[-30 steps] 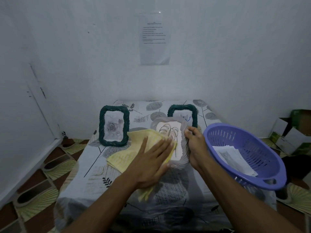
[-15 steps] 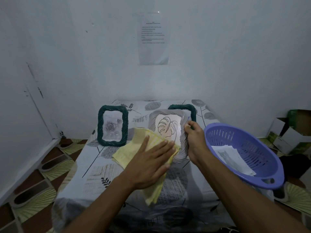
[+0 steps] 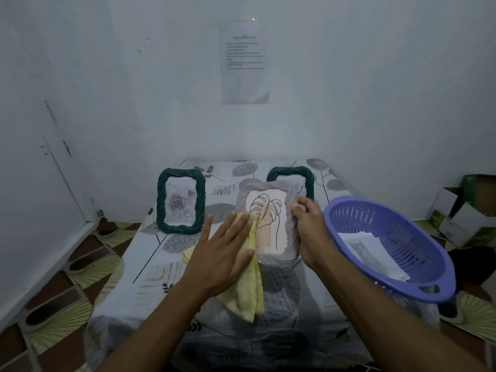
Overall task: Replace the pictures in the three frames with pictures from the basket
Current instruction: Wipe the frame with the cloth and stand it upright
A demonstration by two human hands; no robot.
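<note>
From the head camera, center of the frame: the left hand [image 3: 222, 253] is lying flat, fingers straight and spread, pressing a yellow cloth [image 3: 248, 294] against the left side of the grey frame [image 3: 292, 238]. The cloth is hanging down below the palm onto the patterned table [image 3: 139, 267]. The grey frame is leaning back, its face toward the camera, and it is showing a leaf drawing [image 3: 271, 224] behind the glass.

Just right of center, the right hand [image 3: 311, 232] is gripping the grey frame's right edge, fingers curled round the rim near its upper corner.

Behind the grey frame and partly hidden by it, a green frame [image 3: 308, 179] is standing upright. At center left, well apart from both hands, a second green frame [image 3: 181, 201] is standing with a rose picture in it.

At the right of the frame the purple basket [image 3: 413, 234] is sitting at the table's edge, just beside the right forearm, with the loose pictures [image 3: 370, 251] lying inside it.

At top center a printed sheet [image 3: 245, 60] is hanging on the wall; the text is too small to read. Far right, cardboard boxes [image 3: 456, 218] are sitting on the floor.
</note>
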